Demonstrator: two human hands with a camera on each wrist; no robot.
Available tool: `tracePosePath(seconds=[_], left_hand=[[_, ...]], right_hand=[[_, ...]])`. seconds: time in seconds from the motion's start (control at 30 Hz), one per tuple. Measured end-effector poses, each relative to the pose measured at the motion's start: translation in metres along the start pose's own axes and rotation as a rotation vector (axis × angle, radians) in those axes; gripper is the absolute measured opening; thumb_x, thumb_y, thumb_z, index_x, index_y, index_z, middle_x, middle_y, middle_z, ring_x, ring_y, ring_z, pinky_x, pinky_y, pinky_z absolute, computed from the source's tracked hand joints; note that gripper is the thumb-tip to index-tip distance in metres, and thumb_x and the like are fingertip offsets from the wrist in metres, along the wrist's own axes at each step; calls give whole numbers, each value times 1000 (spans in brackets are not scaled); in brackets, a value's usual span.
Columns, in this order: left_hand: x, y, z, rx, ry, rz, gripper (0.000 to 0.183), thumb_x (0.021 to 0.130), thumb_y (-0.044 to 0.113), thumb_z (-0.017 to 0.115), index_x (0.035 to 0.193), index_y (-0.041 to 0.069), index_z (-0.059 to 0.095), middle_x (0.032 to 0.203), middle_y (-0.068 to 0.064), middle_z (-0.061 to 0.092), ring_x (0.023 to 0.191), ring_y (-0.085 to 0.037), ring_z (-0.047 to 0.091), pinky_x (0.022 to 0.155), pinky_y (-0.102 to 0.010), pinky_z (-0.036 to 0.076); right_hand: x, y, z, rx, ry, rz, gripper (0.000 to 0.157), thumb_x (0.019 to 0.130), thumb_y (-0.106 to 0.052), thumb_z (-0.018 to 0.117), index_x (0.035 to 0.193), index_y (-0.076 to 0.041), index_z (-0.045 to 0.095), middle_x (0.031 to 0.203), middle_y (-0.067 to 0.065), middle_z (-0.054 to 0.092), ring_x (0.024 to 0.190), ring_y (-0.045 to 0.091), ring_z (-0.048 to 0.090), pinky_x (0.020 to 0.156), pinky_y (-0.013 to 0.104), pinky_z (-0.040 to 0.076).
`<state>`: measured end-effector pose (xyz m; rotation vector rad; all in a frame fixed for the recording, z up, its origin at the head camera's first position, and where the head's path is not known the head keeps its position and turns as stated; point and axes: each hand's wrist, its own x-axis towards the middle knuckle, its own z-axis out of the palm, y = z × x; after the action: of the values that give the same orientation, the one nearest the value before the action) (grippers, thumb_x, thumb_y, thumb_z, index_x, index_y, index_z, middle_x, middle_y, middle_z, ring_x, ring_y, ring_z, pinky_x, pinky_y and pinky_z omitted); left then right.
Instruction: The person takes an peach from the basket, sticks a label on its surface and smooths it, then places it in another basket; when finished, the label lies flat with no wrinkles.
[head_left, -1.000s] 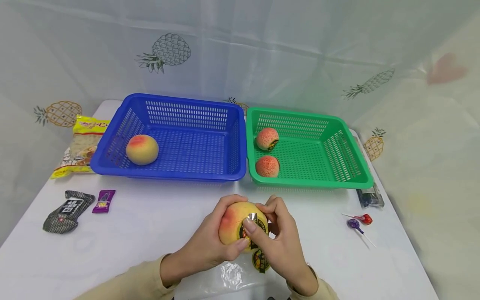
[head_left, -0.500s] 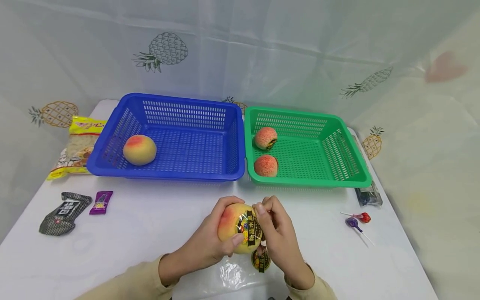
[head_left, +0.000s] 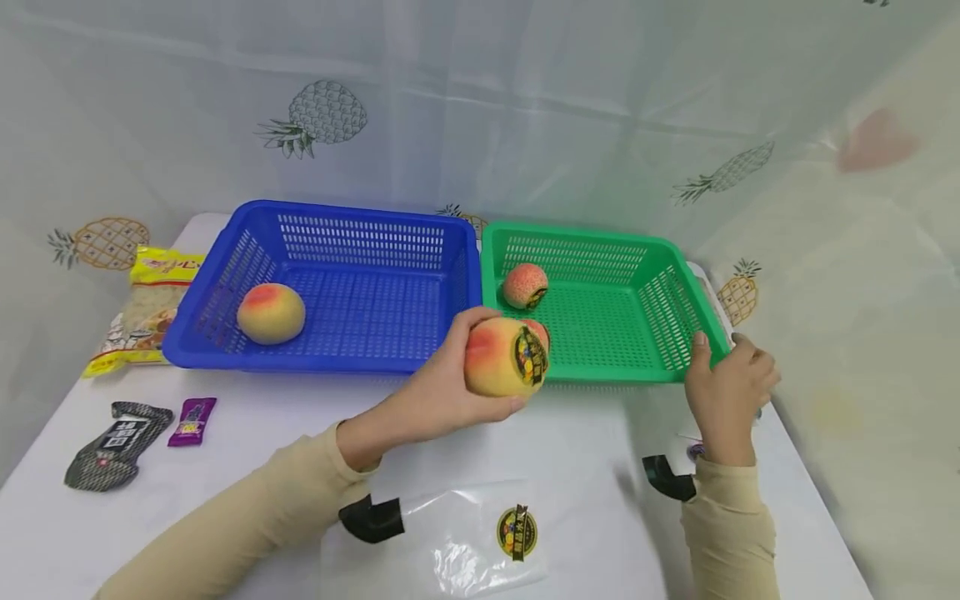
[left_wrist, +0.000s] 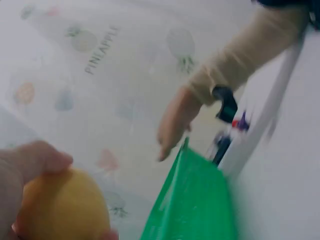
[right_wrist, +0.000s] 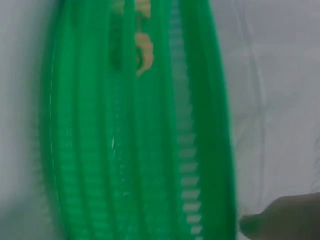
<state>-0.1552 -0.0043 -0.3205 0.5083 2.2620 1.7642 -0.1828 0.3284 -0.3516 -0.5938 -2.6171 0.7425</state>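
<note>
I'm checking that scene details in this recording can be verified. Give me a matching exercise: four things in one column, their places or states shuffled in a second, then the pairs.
Column one:
1. Left hand
2. Purple packet
3. Right hand
4. Clear plastic

Column two:
A. At the near right corner of the green basket
B. Lies flat, a round label toward its right end
C. Holds a labelled yellow-and-red fruit
D. Beside a dark patterned packet

Pairs: 1-C, 2-D, 3-A, 4-B
</note>
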Motion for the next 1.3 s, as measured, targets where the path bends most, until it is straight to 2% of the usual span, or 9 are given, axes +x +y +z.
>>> tracePosePath(seconds=[0.1, 0.2, 0.33, 0.5, 0.63, 0.77, 0.87, 1.17, 1.3], left_hand=[[34, 9, 7, 195, 95, 35, 80, 61, 39, 76, 126, 32, 29, 109, 8, 47, 90, -10, 52, 68, -27, 48], [70, 10, 19, 394, 119, 58, 78, 60, 41, 73, 126, 25, 34, 108, 5, 50, 91, -12, 47, 64, -25, 46], [109, 2, 38, 576, 30, 18, 82, 63, 41, 69, 132, 16, 33, 120, -6, 42, 96, -18, 43, 68, -28, 44], [140, -11, 59, 733, -107, -11, 74, 67, 43, 64, 129, 14, 37, 113, -7, 42, 87, -19, 46, 74, -37, 41], [150, -19, 72, 853, -170, -51, 72, 68, 48, 65, 126, 13, 40, 113, -6, 46, 92, -19, 48, 86, -45, 37], [152, -23, 80, 917, -231, -120, 78, 66, 53, 68, 126, 12, 41, 116, -6, 47, 101, -19, 48, 92, -41, 36], [154, -22, 85, 956, -272, -142, 80, 66, 56, 68, 128, 12, 40, 118, -5, 47, 106, -18, 46, 92, -38, 36], [157, -22, 92, 1074, -305, -82, 87, 68, 66, 57, 135, 15, 34, 129, -6, 42, 116, -19, 44, 95, -44, 33], [156, -18, 88, 1054, -311, -39, 82, 72, 67, 52, 133, 14, 37, 128, -6, 45, 115, -19, 43, 95, -43, 34]], right_hand=[[20, 17, 2, -124, -192, 83, 80, 89, -55, 21, 138, 6, 8, 132, 37, 16, 120, 50, 15, 89, 64, 19], [28, 22, 7, -148, -306, 95, 85, 87, -59, 16, 138, 7, -2, 133, 39, 11, 119, 54, 14, 88, 66, 21], [28, 20, 12, -155, -308, 63, 84, 88, -58, 16, 137, 8, -1, 132, 40, 10, 117, 57, 15, 87, 66, 22], [25, 16, 16, -155, -283, 52, 83, 89, -57, 18, 138, 8, 0, 132, 39, 12, 115, 56, 18, 86, 65, 23], [25, 16, 17, -151, -277, 46, 82, 89, -56, 18, 137, 8, 1, 131, 40, 14, 114, 56, 20, 85, 64, 23], [24, 18, 14, -140, -264, 54, 81, 89, -55, 20, 137, 8, 2, 130, 40, 16, 113, 56, 21, 84, 64, 24], [24, 19, 11, -133, -246, 69, 79, 90, -53, 21, 138, 7, 4, 130, 38, 18, 113, 54, 22, 84, 63, 24], [29, 21, 8, -138, -221, 94, 78, 90, -53, 22, 138, 6, 5, 130, 36, 20, 113, 52, 24, 85, 61, 25], [30, 25, 9, -135, -208, 93, 77, 90, -52, 22, 138, 6, 6, 128, 36, 21, 112, 51, 25, 85, 60, 25]])
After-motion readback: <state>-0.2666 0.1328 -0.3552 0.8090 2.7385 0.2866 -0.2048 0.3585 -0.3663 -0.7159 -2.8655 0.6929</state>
